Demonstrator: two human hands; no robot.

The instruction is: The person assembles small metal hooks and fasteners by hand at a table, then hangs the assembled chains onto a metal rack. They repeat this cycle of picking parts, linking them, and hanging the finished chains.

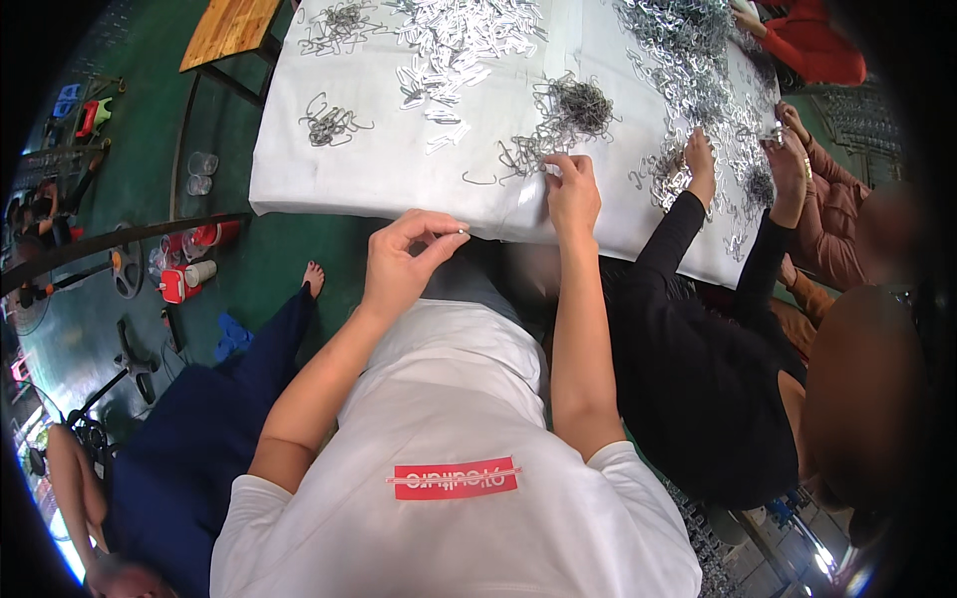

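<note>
Just off the table's near edge, my left hand (407, 257) pinches a small shiny metal piece (462, 232) between thumb and fingertips; its full shape is hidden. My right hand (574, 196) reaches over the white-covered table (399, 184), thumb and fingers drawn together beside loose bent wire hooks (526, 152). Whatever lies in that pinch is too small to make out. A denser heap of dark wire hooks (584, 108) sits beyond it. Bright flat metal clips (469, 35) are spread at the far middle, and a small group of hooks (331, 125) lies to the left.
At the right, a co-worker in black sleeves (670, 234) handles pieces from a large metal heap (688, 60). Others in red (812, 45) and brown (832, 214) sit farther round. A wooden bench (229, 35) stands far left; a person in dark blue (189, 448) is near left.
</note>
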